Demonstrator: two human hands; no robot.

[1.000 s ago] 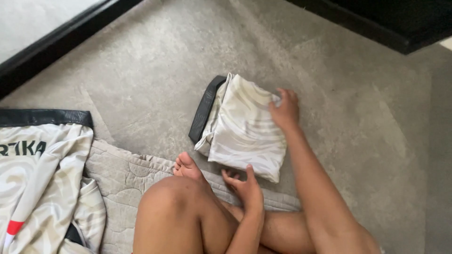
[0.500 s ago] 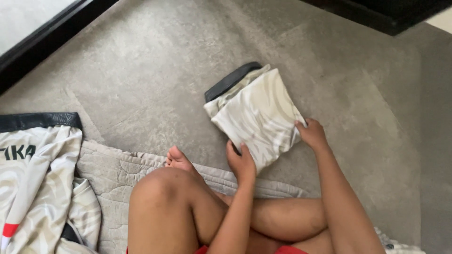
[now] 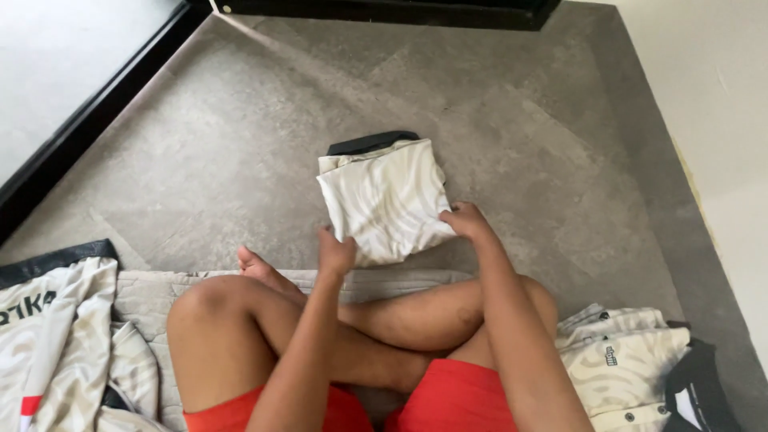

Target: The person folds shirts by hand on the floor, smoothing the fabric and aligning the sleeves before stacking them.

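Since the earlier frame, both hands were moved to the near edge of the shirt (image 3: 388, 200): left hand (image 3: 336, 252) at 7 o'clock, right hand (image 3: 466, 222) at 4, each grip closed on soft, light cloth, best held at the corners.

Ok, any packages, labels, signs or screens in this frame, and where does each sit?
No packages, signs or screens.
Dark printed lettering on the cream patterned garment, bottom left on the floor: bold, partly cut off.
Small dark badge on the cream folded garment, bottom right beside the knee: tiny, upright.
The folded cream striped garment under both hands shows no print.
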